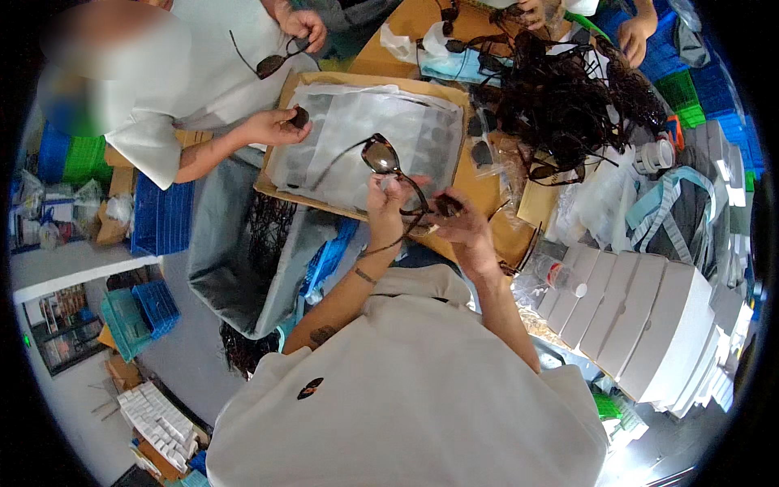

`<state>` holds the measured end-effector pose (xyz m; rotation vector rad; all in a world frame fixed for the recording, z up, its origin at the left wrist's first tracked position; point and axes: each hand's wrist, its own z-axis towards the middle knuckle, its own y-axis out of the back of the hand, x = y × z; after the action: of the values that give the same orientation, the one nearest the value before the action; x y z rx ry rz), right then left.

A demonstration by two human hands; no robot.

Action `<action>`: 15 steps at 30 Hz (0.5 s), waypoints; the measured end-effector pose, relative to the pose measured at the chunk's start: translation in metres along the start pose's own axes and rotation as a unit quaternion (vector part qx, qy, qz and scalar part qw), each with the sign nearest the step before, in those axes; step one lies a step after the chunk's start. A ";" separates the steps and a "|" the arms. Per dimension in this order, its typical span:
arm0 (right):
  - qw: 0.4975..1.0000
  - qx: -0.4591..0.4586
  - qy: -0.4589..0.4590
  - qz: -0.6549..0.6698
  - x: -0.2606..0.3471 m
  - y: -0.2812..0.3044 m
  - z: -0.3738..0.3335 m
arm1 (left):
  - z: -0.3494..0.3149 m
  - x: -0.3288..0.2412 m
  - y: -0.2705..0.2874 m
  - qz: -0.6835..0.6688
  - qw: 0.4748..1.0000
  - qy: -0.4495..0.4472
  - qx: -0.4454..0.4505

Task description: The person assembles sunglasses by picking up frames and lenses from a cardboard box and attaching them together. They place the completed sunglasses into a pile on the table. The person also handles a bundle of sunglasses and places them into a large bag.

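Holding: left hand (385, 201) fingers pinch dark-lensed brown-framed sunglasses (381, 156) above cardboard tray (381, 81).
Right hand (462, 223): fingers closed on another dark pair (445, 206).
Surroundings: tangled sunglasses heap (560, 105), white boxes (641, 312) right; co-worker's hand (276, 127) left.

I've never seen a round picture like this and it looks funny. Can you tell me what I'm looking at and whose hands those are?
A person wears a small wide-angle camera on their head. It looks down, so you see their own cream shirt at the bottom and everything bends near the round edge. No robot here, just hands. Their left hand and right hand together hold a pair of sunglasses with dark lenses. Below lies a cardboard tray lined with clear plastic bags. Beside it sit a big tangle of more sunglasses and a row of white boxes. Across the table, another person's hand holds a dark lens-like piece, and their other hand holds another pair.
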<state>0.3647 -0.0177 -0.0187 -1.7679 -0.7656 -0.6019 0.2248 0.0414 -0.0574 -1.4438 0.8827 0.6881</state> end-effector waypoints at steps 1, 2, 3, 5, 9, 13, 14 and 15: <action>0.999 -0.004 0.026 -0.022 0.001 0.005 0.004 | 0.001 -0.002 0.007 -0.039 0.999 -0.002 0.018; 0.998 -0.008 0.052 -0.045 0.003 0.013 0.009 | -0.003 -0.006 0.014 -0.059 0.998 0.035 0.011; 0.994 0.015 0.079 -0.077 0.006 0.020 0.017 | -0.005 -0.018 0.013 -0.079 0.994 0.072 0.006; 0.978 -0.036 0.078 -0.189 0.011 0.029 0.029 | -0.009 -0.026 0.021 -0.105 0.985 0.134 -0.011; 0.941 -0.097 0.060 -0.318 0.019 0.032 0.057 | -0.023 -0.039 0.043 -0.162 0.966 0.190 0.067; 0.952 -0.075 0.077 -0.288 0.006 0.019 0.080 | -0.044 -0.046 0.081 0.025 0.966 0.248 0.067; 0.955 -0.066 0.080 -0.278 -0.004 0.018 0.087 | -0.048 -0.049 0.087 0.081 0.962 0.250 0.078; 0.953 -0.044 0.065 -0.293 -0.015 0.010 0.096 | -0.048 -0.060 0.084 0.142 0.953 0.253 0.085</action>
<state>0.3652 0.0679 -0.0654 -1.5517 -1.1963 -1.1486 0.1174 0.0040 -0.0481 -1.3707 1.5337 0.4357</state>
